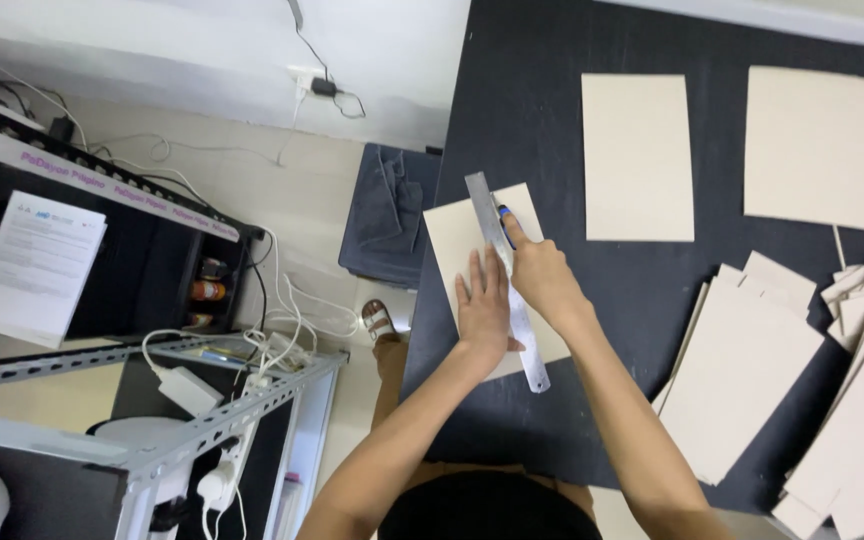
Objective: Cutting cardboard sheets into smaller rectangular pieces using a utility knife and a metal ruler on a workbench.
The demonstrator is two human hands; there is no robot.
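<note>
Card sheet (pixel 452 232) at worktop (pixel 552 130) left edge. Left hand (pixel 483 310) spread flat, pressing metal ruler (pixel 505 280); right hand (pixel 542 275) pinching blue cutter (pixel 503 212). Advice: hold ruler firm, fingers behind edge.

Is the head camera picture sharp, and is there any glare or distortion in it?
Head view: even, soft light, no strong glare on the dark table; left hand, right hand and metal ruler reasonably sharp; wide-angle lens bends the edges of the picture.

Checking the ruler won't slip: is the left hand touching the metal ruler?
Touching. The head view shows the left hand pressed flat, fingers spread, on the metal ruler lying across the cardboard sheet.
</note>
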